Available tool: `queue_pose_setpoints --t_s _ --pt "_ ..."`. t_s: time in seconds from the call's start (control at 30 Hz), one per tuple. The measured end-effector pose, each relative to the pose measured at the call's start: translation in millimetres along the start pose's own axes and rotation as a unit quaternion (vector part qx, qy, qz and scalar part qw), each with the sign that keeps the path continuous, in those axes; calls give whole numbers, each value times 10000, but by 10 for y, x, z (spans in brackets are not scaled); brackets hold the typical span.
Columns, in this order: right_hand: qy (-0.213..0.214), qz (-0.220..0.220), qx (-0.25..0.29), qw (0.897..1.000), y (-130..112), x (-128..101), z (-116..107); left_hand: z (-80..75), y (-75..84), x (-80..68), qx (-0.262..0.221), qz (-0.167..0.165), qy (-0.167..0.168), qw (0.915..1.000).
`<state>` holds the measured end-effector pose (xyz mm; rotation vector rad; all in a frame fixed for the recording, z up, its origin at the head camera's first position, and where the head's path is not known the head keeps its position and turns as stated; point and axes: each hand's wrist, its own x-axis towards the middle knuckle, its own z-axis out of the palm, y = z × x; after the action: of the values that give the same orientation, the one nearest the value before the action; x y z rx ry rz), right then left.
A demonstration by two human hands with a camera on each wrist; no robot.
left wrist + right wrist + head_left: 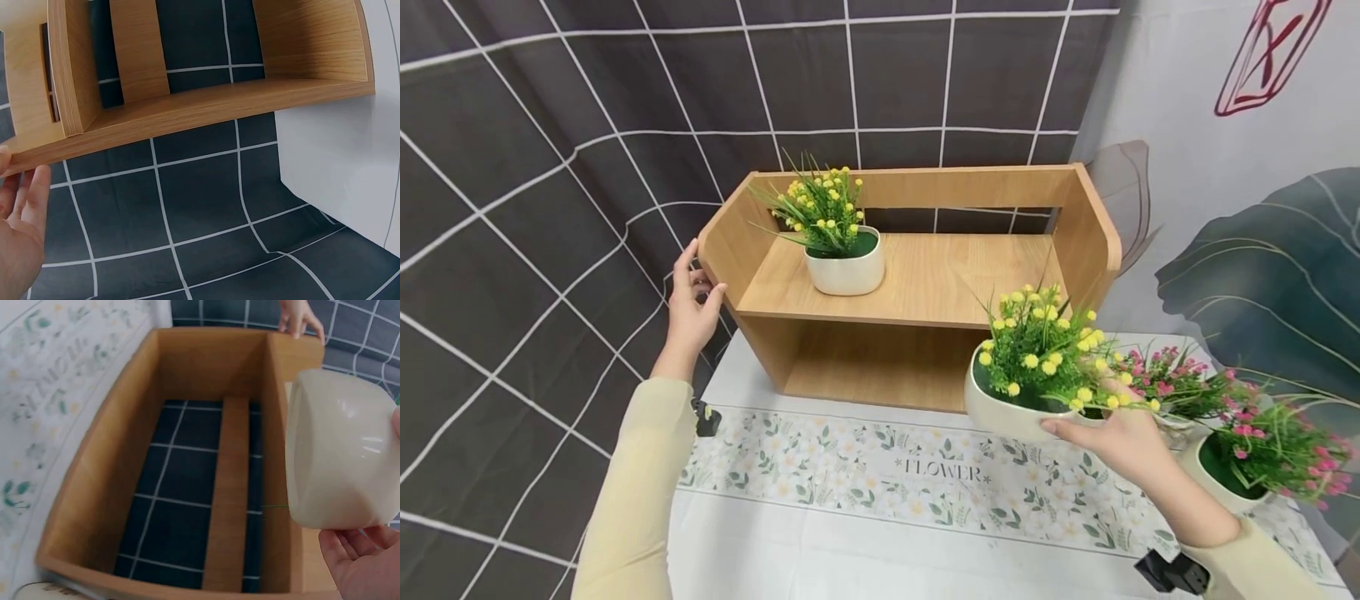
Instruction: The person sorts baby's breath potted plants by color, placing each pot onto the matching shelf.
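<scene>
My right hand [1120, 433] grips a white oval pot [350, 450] by its side, thumb on the near wall. Yellow flowers and green blades fill this potted plant [1037, 350], which is held up in front of the shelf's right end. With my left hand [691, 308] I hold the left side panel of the wooden shelf [925, 267], thumb and fingers on either face of its edge. On the upper board, toward the left, stands another yellow-flowered potted plant [842, 242]. In the left wrist view the fingers [37, 194] lie against the panel edge.
Two pink-flowered potted plants [1232, 475] stand on the table at the right, beside the shelf. A floral runner lettered FLOWER [940, 471] lies in front of the shelf on the white table [760, 533]. Dark gridded cloth [895, 83] hangs behind and to the left.
</scene>
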<state>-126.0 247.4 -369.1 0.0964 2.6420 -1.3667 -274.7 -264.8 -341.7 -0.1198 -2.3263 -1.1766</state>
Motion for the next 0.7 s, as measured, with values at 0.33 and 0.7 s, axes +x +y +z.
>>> queue_pose_setpoints --t_s 0.33,0.7 --pt "986 -1303 -188 9864 -443 175 0 -3 -11 -17 -54 -17 -28 10000" --pt "1323 -1876 267 9729 -709 569 74 -9 11 22 -38 -4 -71 10000"
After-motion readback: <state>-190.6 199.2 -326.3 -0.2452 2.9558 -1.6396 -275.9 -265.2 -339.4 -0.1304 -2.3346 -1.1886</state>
